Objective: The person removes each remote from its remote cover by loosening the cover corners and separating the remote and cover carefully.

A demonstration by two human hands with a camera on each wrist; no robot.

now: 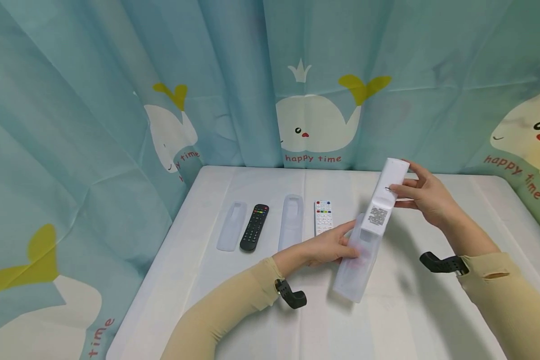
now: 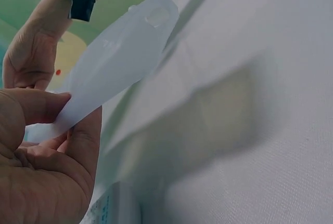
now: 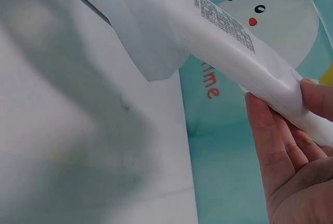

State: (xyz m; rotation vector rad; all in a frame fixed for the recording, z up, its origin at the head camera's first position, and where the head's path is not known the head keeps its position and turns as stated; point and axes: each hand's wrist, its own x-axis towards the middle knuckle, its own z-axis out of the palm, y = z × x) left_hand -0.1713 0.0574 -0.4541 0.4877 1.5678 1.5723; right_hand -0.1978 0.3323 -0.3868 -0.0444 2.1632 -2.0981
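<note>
My right hand (image 1: 425, 195) pinches the far end of a white remote control (image 1: 390, 182), thumb on its back, with a QR code printed near the other end. That lower end overlaps the mouth of a translucent remote cover (image 1: 354, 277), which slants down toward me over the table. Thumb and fingers of my left hand (image 1: 328, 247) grip the cover's side. In the left wrist view the cover (image 2: 119, 52) bulges out beyond the left thumb. The right wrist view shows the remote (image 3: 223, 42) running into the cover (image 3: 143, 31).
A black remote (image 1: 254, 227) lies on the white table (image 1: 261, 325), beside a translucent cover (image 1: 231, 227). Another cover (image 1: 291, 220) and a white remote with coloured buttons (image 1: 323, 215) lie left of my hands. A blue-green whale-print curtain (image 1: 234, 100) stands behind the table.
</note>
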